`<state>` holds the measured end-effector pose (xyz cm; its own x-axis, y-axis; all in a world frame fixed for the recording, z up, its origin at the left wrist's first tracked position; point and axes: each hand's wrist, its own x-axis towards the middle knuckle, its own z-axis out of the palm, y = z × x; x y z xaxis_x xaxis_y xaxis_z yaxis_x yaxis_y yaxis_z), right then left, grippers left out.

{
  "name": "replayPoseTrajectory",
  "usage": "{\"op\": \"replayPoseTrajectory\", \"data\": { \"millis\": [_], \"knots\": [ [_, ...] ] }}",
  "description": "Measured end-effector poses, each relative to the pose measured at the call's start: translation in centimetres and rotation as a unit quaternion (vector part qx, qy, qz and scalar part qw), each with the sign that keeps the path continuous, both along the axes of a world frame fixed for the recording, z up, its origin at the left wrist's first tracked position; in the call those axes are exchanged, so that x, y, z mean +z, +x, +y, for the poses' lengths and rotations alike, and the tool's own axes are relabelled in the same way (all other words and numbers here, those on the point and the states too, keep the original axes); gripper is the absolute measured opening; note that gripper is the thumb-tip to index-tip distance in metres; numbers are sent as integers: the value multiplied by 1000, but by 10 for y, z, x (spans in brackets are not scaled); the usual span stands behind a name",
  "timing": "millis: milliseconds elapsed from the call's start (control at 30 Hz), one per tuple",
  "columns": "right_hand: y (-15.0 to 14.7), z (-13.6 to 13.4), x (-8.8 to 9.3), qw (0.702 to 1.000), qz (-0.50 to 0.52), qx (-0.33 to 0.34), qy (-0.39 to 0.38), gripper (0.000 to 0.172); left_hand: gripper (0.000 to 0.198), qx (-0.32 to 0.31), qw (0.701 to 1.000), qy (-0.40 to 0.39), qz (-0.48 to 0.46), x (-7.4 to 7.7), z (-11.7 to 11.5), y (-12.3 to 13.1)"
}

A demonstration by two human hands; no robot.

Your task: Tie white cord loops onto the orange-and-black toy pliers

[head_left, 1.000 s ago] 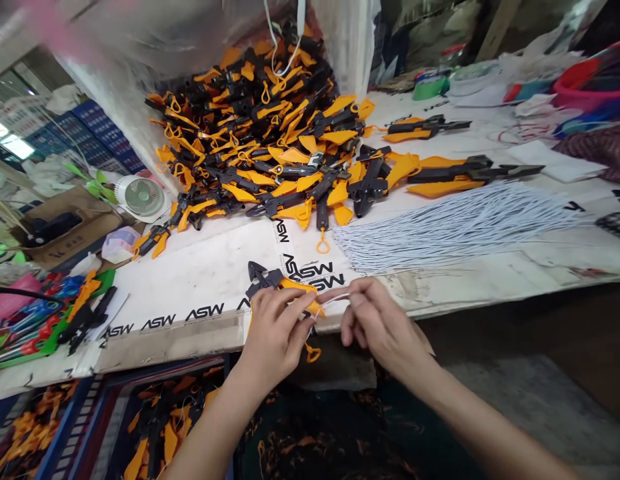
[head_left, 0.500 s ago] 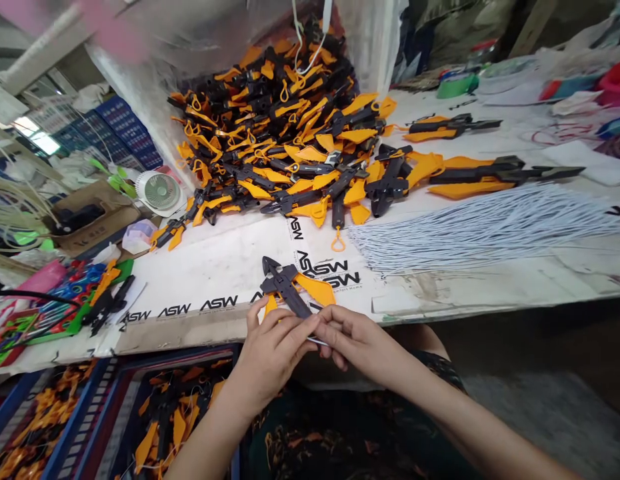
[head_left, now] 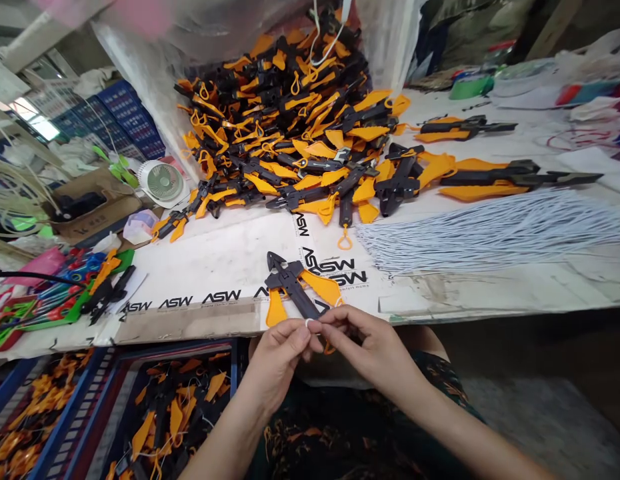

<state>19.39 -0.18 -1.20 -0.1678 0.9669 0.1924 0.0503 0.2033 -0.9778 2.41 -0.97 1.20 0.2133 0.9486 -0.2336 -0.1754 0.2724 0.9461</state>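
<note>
A black plastic toy with a pointed nose and orange wings (head_left: 297, 290) lies at the table's front edge, its nose facing away from me. At its near end, a white cord (head_left: 309, 323) bends in a small loop between my fingertips. My left hand (head_left: 285, 357) is closed, pinching the cord between thumb and forefinger. Close beside it on the right, my right hand (head_left: 370, 340) is also closed in a pinch on the cord at the toy's tail. Its fingers partly hide the tail, and a bit of orange shows below them.
A large heap of similar black and orange toys (head_left: 290, 133) fills the back of the table. A bundle of pale cords (head_left: 490, 230) lies to the right. Blue crates (head_left: 97, 407) with orange and black parts stand below left. A small fan (head_left: 163, 183) stands behind.
My left hand has drawn back from the toy's side toward me, uncovering its left orange wing. The cord now shows as a loop between my fingertips. The view has shifted slightly.
</note>
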Motion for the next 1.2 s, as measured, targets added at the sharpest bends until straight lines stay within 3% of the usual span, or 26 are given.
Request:
{"op": "replayPoseTrajectory", "data": {
  "millis": [100, 167, 267, 400, 467, 533, 600, 667, 700, 767, 800, 833, 900, 967, 1067, 1133, 1200],
  "knots": [
    [-4, 1, 0, 995, 66, 22, -77, 32, 30, 67, 989, 98, 84, -5, 1, 5],
    [-1, 3, 1, 988, 88, 42, -121, 40, 19, 82, 955, 222, 178, -5, 3, 5],
    [4, 6, 2, 971, 126, 87, -186, 49, 9, 69, 848, 417, 319, -2, 10, -1],
    [7, 12, -2, 953, 159, 103, -237, 48, 10, 2, 650, 605, 459, 5, 22, -9],
    [7, 14, -3, 942, 179, 115, -258, 47, 11, -11, 607, 646, 462, 6, 26, -10],
    [7, 14, -3, 931, 201, 131, -275, 47, 12, 1, 612, 658, 439, 4, 26, -9],
    [6, 13, -2, 930, 206, 139, -269, 46, 12, 23, 656, 632, 412, 1, 22, -5],
    [4, 10, -2, 948, 186, 129, -222, 43, 6, 60, 749, 544, 374, -3, 17, 2],
    [3, 8, -3, 963, 164, 111, -181, 39, 3, 80, 812, 467, 342, -4, 14, 6],
    [1, 3, -4, 992, 91, 56, -62, 27, 16, 102, 932, 262, 231, -5, 9, 15],
    [1, 2, -5, 998, 50, 29, 9, 21, 25, 93, 971, 152, 157, -4, 8, 18],
    [1, 0, -6, 997, 11, 10, 77, 16, 34, 74, 992, 53, 82, -3, 8, 21],
    [3, 0, -6, 984, -39, 0, 172, 14, 46, 31, 996, -78, -33, -1, 9, 24],
    [5, 1, -4, 982, -60, 10, 177, 14, 48, 19, 995, -92, -38, 0, 10, 22],
    [10, 6, 3, 996, -52, 48, 51, 17, 31, 56, 987, 78, 129, -1, 10, 14],
    [13, 11, 8, 992, -23, 103, -62, 24, 17, 46, 946, 227, 225, -2, 12, 7],
    [17, 15, 11, 975, 5, 164, -152, 32, 11, 1, 901, 350, 257, -2, 16, 1]
  ]
}}
